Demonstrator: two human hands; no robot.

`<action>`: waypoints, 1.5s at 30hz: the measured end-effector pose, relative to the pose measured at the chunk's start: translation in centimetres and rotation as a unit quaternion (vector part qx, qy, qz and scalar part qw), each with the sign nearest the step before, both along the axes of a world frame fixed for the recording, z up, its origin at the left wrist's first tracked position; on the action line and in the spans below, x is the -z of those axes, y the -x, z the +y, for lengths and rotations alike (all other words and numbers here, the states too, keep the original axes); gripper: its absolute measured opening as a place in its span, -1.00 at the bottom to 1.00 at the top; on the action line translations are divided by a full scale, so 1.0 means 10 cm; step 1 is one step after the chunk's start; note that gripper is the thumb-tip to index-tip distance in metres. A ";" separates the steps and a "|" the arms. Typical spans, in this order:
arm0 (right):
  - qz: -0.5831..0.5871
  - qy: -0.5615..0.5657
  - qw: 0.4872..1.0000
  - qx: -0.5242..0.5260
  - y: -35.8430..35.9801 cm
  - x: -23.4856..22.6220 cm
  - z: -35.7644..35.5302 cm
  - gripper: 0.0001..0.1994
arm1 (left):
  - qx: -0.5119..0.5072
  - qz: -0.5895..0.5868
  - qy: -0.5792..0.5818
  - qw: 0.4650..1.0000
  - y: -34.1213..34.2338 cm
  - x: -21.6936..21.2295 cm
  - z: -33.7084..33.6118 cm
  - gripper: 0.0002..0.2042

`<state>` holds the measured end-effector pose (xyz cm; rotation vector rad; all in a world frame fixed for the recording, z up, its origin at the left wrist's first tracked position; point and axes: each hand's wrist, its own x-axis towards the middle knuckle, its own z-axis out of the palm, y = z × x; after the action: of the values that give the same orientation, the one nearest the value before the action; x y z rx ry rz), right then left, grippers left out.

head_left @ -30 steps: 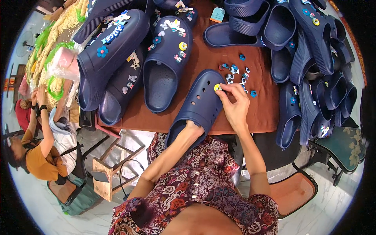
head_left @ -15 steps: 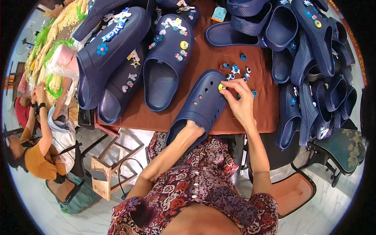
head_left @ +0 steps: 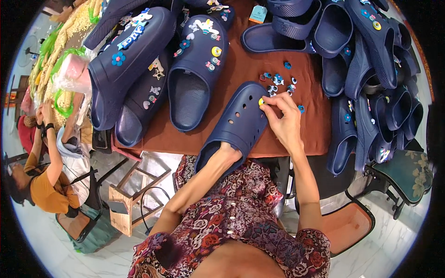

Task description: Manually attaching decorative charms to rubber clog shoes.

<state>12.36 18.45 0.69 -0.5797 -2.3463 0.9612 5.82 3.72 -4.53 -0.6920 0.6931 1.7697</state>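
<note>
A navy clog point(head_left: 237, 125) with several holes in its upper lies toe-away at the table's near edge. My left hand point(head_left: 227, 154) is pushed into its foot opening; the fingers are hidden inside. My right hand point(head_left: 283, 116) is closed, thumb and forefinger pinching a small yellow shoe charm point(head_left: 261, 101) against the right side of the clog's toe. No other charm shows on this clog. Just beyond my right hand lie several loose blue, white and dark charms point(head_left: 277, 79) on the brown cloth point(head_left: 308, 125).
Decorated navy clogs point(head_left: 197, 51) stand at the left of the table. More clogs point(head_left: 366, 92) are heaped along the right, with a blue tag point(head_left: 257, 14) at the back. At far left a person point(head_left: 51, 180) works beside a pile of pale material. Chairs point(head_left: 347, 227) stand below right.
My right hand stays at the same spot on the clog, with the yellow charm turned slightly under the fingertips. The view has shifted a little; my left hand stays inside the clog.
</note>
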 end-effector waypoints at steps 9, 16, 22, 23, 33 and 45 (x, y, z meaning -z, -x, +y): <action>0.037 0.192 0.981 0.000 -0.03 -0.01 0.06 -0.87 | -0.003 -0.006 -0.017 1.000 0.02 0.02 -0.01 -0.57; 0.032 0.164 0.984 0.060 0.03 0.15 -0.13 -0.88 | 0.009 0.012 -0.026 1.000 0.08 -0.02 0.03 -0.55; 0.019 0.097 0.990 0.095 0.04 0.20 -0.28 -0.77 | -0.001 0.047 -0.063 0.997 0.05 0.05 0.01 -0.55; 0.020 0.097 0.990 0.099 0.06 0.22 -0.31 -0.77 | 0.002 0.047 -0.064 0.997 0.05 0.09 0.01 -0.55; 0.087 0.129 0.981 0.113 0.00 0.30 -0.27 -0.85 | -0.025 0.081 -0.055 0.995 0.12 -0.18 0.02 -0.60; -0.087 -0.073 0.982 0.149 -0.44 0.48 0.41 -0.78 | -0.022 0.081 -0.021 0.996 0.12 -0.23 -0.08 -0.62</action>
<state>16.76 22.59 -4.15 -0.9564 -2.3646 0.6184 4.60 2.88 -2.18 -0.5426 0.7538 1.8904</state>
